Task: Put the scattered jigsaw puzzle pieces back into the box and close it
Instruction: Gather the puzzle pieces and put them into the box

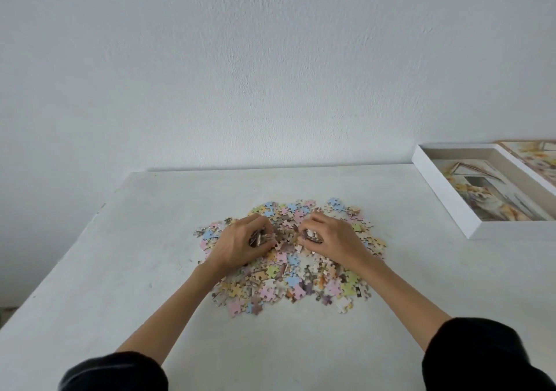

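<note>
A heap of pastel jigsaw pieces (288, 273) lies spread in the middle of the white table (120, 270). My left hand (240, 244) rests on the heap's left part, fingers curled round a small bunch of pieces. My right hand (328, 237) sits just beside it on the right, also gripping a bunch of pieces. The open white box (445, 198) stands at the table's far right, a printed picture sheet lying in its bottom. Its lid (532, 156) lies behind it, partly cut off by the frame edge.
A white wall rises directly behind the table. The table's left edge runs diagonally at the left, with floor below it. Bare tabletop lies between the heap and the box.
</note>
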### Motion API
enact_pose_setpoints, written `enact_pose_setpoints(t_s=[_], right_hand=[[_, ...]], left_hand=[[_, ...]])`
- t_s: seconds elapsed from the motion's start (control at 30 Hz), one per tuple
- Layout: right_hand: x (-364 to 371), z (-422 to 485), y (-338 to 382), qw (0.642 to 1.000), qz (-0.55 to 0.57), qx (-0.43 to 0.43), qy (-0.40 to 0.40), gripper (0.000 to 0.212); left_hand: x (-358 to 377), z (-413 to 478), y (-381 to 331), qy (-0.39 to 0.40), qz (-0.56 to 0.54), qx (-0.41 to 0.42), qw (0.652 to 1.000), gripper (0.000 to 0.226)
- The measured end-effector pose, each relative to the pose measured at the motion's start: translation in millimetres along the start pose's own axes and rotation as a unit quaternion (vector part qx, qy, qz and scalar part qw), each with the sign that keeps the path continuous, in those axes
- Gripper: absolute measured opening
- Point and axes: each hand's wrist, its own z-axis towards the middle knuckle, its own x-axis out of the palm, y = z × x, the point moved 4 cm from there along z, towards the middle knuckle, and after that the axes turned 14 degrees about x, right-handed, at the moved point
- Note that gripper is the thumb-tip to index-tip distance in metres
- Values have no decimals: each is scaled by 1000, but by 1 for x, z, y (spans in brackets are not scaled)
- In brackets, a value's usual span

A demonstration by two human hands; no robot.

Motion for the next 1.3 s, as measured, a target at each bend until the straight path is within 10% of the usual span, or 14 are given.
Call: enact_pose_setpoints(t_s=[0.73,1.3], right_hand=[[-115,-1,-11,969,244,24,-44,11],[-277,-12,-206,977,177,63,-97,7]], left_hand=[[-34,72,-43,-94,-154,77,981,19],[84,265,-178,-109,-236,69,963,11]])
